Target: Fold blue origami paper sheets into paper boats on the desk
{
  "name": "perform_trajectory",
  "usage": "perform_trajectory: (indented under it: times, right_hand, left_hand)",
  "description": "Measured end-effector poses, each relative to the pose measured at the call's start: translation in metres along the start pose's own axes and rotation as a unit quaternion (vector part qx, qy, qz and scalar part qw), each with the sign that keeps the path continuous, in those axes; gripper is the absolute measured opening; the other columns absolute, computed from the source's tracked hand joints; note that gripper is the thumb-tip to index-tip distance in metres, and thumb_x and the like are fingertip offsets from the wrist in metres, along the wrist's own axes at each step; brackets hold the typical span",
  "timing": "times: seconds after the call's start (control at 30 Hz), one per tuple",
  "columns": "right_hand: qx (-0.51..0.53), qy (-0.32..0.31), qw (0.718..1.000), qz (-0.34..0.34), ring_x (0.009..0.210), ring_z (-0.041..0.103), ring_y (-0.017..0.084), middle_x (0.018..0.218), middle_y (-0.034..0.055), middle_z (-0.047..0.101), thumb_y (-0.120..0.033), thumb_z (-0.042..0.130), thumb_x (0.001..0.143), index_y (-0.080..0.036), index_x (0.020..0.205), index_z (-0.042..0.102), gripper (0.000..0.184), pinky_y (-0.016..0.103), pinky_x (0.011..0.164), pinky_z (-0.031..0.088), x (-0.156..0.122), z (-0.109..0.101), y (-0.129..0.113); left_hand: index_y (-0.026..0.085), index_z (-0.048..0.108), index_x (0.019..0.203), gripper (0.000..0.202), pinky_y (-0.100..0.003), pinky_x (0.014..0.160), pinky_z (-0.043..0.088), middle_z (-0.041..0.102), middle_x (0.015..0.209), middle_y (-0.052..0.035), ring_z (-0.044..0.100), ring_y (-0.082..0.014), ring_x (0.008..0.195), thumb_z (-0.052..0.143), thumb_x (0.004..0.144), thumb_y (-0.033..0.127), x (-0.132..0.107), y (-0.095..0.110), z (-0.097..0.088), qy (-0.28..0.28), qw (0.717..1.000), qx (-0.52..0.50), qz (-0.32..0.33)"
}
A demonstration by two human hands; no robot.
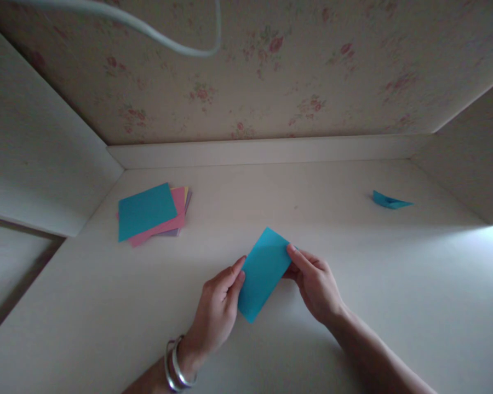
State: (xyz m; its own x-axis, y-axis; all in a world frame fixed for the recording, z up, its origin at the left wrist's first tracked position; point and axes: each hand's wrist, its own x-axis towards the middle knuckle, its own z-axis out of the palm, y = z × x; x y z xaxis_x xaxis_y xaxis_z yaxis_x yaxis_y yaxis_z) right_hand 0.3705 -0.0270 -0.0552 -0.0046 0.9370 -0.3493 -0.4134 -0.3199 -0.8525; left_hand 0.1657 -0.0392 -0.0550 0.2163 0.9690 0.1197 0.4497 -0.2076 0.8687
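Note:
A blue sheet of paper (263, 276), narrow and rectangular in outline, is held tilted above the white table between both hands. My left hand (218, 306) grips its left long edge, thumb and fingers closed on it; two silver bangles circle that wrist. At the upper right corner, my right hand (314, 282) pinches the paper between thumb and fingers. Whether the paper is folded double cannot be made out for certain. The lower fingers of both hands are partly hidden.
A stack of coloured paper (148, 212), blue on top with pink, yellow and purple below, lies at the back left. A small folded blue paper piece (390, 201) rests at the back right. Behind the white table (246, 191) rises a floral wall; a white cable (164, 38) hangs above.

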Motion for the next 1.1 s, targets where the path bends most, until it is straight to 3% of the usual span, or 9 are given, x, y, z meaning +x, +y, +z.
perform_trajectory:
  times: [0.13, 0.27, 0.43, 0.6, 0.83, 1.0, 1.1]
  right_hand:
    - [-0.038, -0.031, 0.998, 0.04, 0.072, 0.07, 0.022, 0.079, 0.009, 0.076, -0.061, 0.072, 0.082, -0.013, 0.077, 0.073, 0.048, 0.035, 0.075, 0.058, -0.003, 0.005, 0.007]
    - [-0.073, -0.026, 0.996, 0.034, 0.071, 0.071, 0.023, 0.075, 0.0087, 0.075, -0.065, 0.072, 0.079, -0.013, 0.074, 0.07, 0.053, 0.037, 0.075, 0.058, -0.005, 0.009, 0.009]
    - [-0.087, -0.083, 0.991, 0.056, 0.079, 0.072, 0.023, 0.086, 0.0092, 0.076, -0.066, 0.066, 0.084, -0.014, 0.086, 0.071, 0.052, 0.039, 0.081, 0.058, -0.006, 0.01, 0.006]
    - [-0.147, -0.083, 0.983, 0.069, 0.074, 0.073, 0.023, 0.076, 0.0085, 0.075, -0.069, 0.065, 0.083, -0.015, 0.077, 0.066, 0.054, 0.038, 0.074, 0.06, -0.008, 0.01, 0.01]
    - [-0.187, -0.139, 0.968, 0.098, 0.079, 0.075, 0.024, 0.083, 0.01, 0.077, -0.069, 0.066, 0.082, -0.014, 0.083, 0.068, 0.055, 0.037, 0.077, 0.06, -0.011, 0.011, 0.009]
    - [-0.229, -0.122, 0.962, 0.081, 0.072, 0.075, 0.023, 0.078, 0.0114, 0.077, -0.073, 0.064, 0.079, -0.014, 0.076, 0.065, 0.059, 0.035, 0.07, 0.061, -0.013, 0.012, 0.009]
    - [-0.21, -0.155, 0.96, 0.103, 0.075, 0.074, 0.021, 0.082, 0.0109, 0.077, -0.071, 0.065, 0.08, -0.013, 0.081, 0.067, 0.058, 0.033, 0.074, 0.061, -0.014, 0.013, 0.007]
  left_hand:
    - [0.018, 0.068, 0.129, 0.034, -0.027, 0.098, 0.056, 0.072, 0.126, -0.0094, 0.071, -0.021, 0.113, 0.05, 0.101, 0.028, 0.0, 0.001, 0.001, 0.015, 1.0, 0.009, -0.001]
    - [0.018, 0.067, 0.129, 0.034, -0.027, 0.096, 0.057, 0.072, 0.126, -0.0088, 0.071, -0.0211, 0.113, 0.051, 0.102, 0.029, -0.001, 0.001, 0.001, 0.018, 1.0, 0.012, -0.004]
    - [0.017, 0.067, 0.13, 0.035, -0.026, 0.097, 0.056, 0.071, 0.127, -0.0099, 0.07, -0.0213, 0.115, 0.05, 0.102, 0.029, 0.0, -0.001, 0.001, 0.037, 0.999, 0.016, -0.01]
    - [0.016, 0.067, 0.129, 0.035, -0.027, 0.099, 0.056, 0.071, 0.129, -0.01, 0.068, -0.0217, 0.118, 0.05, 0.102, 0.03, 0.0, -0.003, 0.001, 0.044, 0.999, 0.013, -0.016]
    - [0.018, 0.067, 0.129, 0.035, -0.028, 0.097, 0.057, 0.071, 0.128, -0.0095, 0.069, -0.0227, 0.116, 0.05, 0.101, 0.03, 0.001, -0.002, 0.002, 0.056, 0.998, 0.018, -0.016]
    - [0.018, 0.067, 0.13, 0.035, -0.027, 0.095, 0.058, 0.072, 0.127, -0.0098, 0.07, -0.022, 0.114, 0.05, 0.101, 0.03, 0.0, -0.001, 0.002, 0.051, 0.999, 0.015, -0.012]
    - [0.018, 0.066, 0.131, 0.036, -0.027, 0.096, 0.057, 0.071, 0.128, -0.0102, 0.07, -0.0221, 0.115, 0.05, 0.101, 0.03, 0.0, -0.001, 0.002, 0.055, 0.998, 0.013, -0.014]
